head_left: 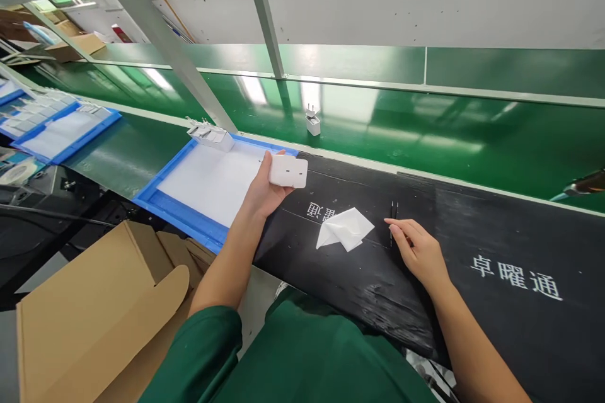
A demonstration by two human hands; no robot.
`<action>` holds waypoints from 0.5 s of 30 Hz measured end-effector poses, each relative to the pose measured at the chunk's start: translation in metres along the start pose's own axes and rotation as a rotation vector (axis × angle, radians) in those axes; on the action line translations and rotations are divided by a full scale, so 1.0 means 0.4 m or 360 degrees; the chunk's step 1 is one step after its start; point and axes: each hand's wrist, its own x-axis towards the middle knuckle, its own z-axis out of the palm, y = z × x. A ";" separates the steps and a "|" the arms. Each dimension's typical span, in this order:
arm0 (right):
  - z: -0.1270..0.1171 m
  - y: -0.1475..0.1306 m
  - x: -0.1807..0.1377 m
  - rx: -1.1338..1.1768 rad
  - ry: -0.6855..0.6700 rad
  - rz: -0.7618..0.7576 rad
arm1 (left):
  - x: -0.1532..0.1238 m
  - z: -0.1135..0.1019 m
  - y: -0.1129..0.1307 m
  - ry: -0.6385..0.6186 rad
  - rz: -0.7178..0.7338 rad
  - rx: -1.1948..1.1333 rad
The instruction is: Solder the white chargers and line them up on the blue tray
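White casing (pixel 278 176), a flat block with two small dark slots, is held in the left hand (pixel 263 198), thumb at one end and fingers curled beneath. It is raised above the counter (pixel 454 138), between a blue tray (pixel 182 219) and a folded white cloth (pixel 345 228). The right hand (pixel 420 250) has thumb and forefinger close together at the dark tweezers (pixel 394 209); I cannot tell whether they pinch the tool or merely touch it. Cloth and tweezers are over a black mat (pixel 378 289) printed with white characters. A white sheet (pixel 212 179) lines the tray, with white adapters (pixel 215 137) in a row at its far edge. Another white plug (pixel 313 124) stands farther back, on the green surface.
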 end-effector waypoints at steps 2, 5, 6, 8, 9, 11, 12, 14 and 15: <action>-0.002 0.001 -0.001 -0.0016 0.0004 -0.0019 | 0.030 -0.041 0.007 0.0059 0.0163 0.0280; -0.001 0.004 -0.001 -0.0041 0.0013 -0.0069 | 0.113 -0.106 0.033 0.0216 0.0583 0.1007; 0.000 0.006 -0.001 -0.0049 0.0014 -0.0087 | 0.146 -0.128 0.044 0.0295 0.0698 0.1303; 0.005 0.009 0.000 -0.0065 0.0017 -0.0118 | 0.214 -0.165 0.066 0.0482 0.0848 0.1846; 0.007 0.012 0.001 -0.0072 0.0018 -0.0127 | 0.246 -0.181 0.075 0.0560 0.0880 0.2056; 0.010 0.016 0.002 -0.0071 0.0018 -0.0137 | 0.301 -0.204 0.086 0.0700 0.0870 0.2321; 0.011 0.018 0.002 -0.0065 0.0018 -0.0137 | 0.323 -0.213 0.089 0.0760 0.0849 0.2385; 0.012 0.020 0.001 -0.0051 0.0008 -0.0130 | 0.352 -0.228 0.091 0.0812 0.0786 0.2431; 0.012 0.021 0.002 -0.0044 0.0001 -0.0123 | 0.360 -0.237 0.092 0.0797 0.0752 0.2437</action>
